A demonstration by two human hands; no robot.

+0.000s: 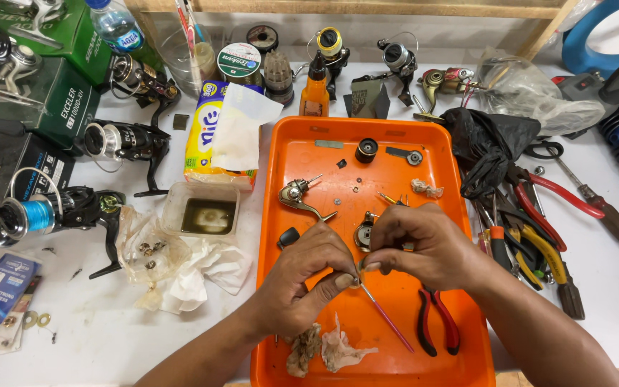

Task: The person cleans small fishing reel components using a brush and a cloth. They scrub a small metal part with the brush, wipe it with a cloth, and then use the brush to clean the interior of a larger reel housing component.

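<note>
While both hands meet over the orange tray [291, 154], the scene reads so:
Left hand [302, 283]: fingers pinching a thin pink-handled brush [388, 324], shaft slanting toward 5 o'clock.
Right hand [420, 247]: fingers pressed together on a small part, too hidden to name, at tray centre.
Tray contents: metal reel handle [302, 198] at 10 o'clock, black knob [366, 150] at 12, red pliers [437, 324] at 4, crumpled wipes [324, 349] at 6.
Plastic tub [200, 209]: on the desk at 9 o'clock of the tray, holding murky liquid.
</note>
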